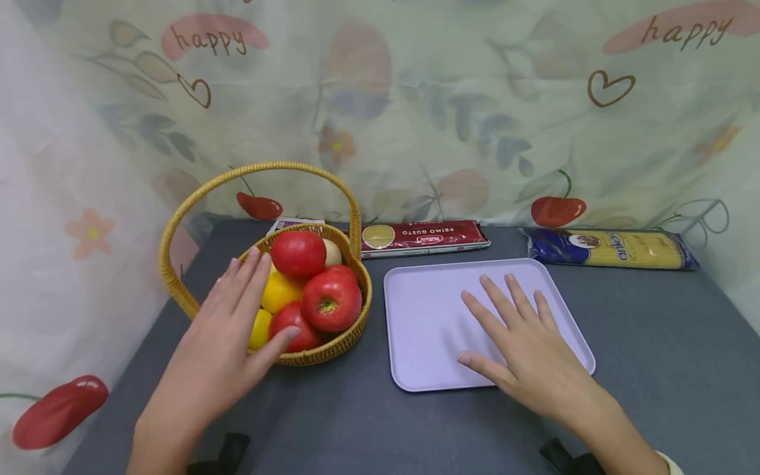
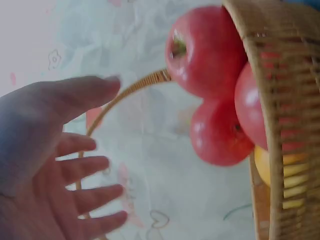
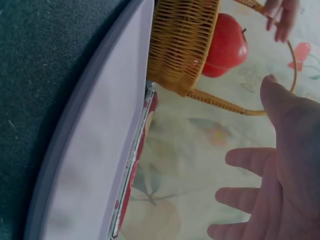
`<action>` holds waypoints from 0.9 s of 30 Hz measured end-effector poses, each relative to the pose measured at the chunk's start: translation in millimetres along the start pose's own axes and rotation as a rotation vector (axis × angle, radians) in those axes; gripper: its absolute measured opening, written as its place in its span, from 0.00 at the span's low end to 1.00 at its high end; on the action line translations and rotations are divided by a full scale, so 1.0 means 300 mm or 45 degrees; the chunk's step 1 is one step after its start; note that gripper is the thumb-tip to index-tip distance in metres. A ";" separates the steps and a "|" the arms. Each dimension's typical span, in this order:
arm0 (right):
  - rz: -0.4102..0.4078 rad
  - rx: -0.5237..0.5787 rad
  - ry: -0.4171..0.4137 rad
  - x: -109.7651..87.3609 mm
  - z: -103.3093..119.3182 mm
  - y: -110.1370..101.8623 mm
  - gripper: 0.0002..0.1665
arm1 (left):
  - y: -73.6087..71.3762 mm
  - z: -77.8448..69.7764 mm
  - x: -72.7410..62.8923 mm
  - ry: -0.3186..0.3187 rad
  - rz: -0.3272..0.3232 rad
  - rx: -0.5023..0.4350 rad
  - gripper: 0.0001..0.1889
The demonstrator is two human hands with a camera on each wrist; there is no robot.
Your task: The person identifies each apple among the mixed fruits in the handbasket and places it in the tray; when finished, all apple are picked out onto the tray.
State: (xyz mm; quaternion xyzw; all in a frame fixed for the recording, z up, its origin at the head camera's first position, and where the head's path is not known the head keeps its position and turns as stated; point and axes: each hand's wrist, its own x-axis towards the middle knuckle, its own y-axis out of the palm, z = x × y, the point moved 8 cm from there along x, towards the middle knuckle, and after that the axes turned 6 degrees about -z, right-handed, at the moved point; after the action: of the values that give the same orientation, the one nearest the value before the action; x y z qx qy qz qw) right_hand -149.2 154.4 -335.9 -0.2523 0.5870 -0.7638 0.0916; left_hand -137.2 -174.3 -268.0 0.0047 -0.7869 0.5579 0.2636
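My left hand (image 1: 222, 343) hovers at the front left of a wicker basket (image 1: 332, 349), fingers straight and holding nothing. The basket is filled with red apples (image 1: 332, 300) and yellow fruit (image 1: 279, 291), and a pale round item (image 1: 332, 253) shows at the back. Its tall handle (image 1: 261, 167) arches over the fruit. Above the right part of a lilac tray (image 1: 427, 330), my right hand (image 1: 525, 349) spreads its fingers and holds nothing. In the left wrist view, the left palm (image 2: 35, 175) is apart from the apples (image 2: 205, 55).
Behind the tray lies a red packet (image 1: 427, 237), partly hidden by the basket. A blue and yellow packet (image 1: 611, 249) lies at the back right. The dark table (image 1: 380, 429) meets a patterned curtain (image 1: 415, 99) at the rear and sides.
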 end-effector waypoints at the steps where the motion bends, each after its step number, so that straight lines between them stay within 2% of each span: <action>1: -0.001 0.004 -0.004 0.000 0.001 0.000 0.45 | -0.024 0.003 0.002 0.010 -0.081 0.005 0.55; 4: -0.006 0.010 -0.015 0.001 0.005 0.003 0.45 | -0.087 0.011 0.000 0.030 -0.308 0.024 0.50; 10: -0.066 0.020 -0.022 0.006 0.012 -0.001 0.44 | -0.193 0.034 -0.020 0.046 -0.769 -0.062 0.28; 13: -0.100 0.036 -0.022 0.010 0.016 -0.006 0.43 | -0.238 0.050 -0.037 0.045 -0.999 -0.104 0.24; 15: -0.107 0.047 -0.017 0.011 0.018 -0.008 0.42 | -0.259 0.070 -0.047 0.014 -1.116 -0.115 0.24; 18: -0.097 0.063 -0.005 0.011 0.019 -0.006 0.42 | -0.268 0.117 -0.055 -0.063 -1.183 -0.127 0.25; 23: -0.097 0.075 -0.012 0.009 0.019 0.003 0.41 | -0.246 0.214 -0.051 -0.160 -1.106 -0.177 0.27; 27: -0.118 0.079 -0.036 0.007 0.019 0.009 0.40 | -0.203 0.284 -0.044 -0.233 -1.059 -0.255 0.26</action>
State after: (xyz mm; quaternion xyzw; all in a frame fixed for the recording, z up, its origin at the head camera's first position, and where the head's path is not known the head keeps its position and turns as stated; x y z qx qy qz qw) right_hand -148.5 147.9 -336.7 -0.2870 0.5495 -0.7814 0.0722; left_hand -142.4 -276.2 -240.4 0.3451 -0.7883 0.3226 0.3942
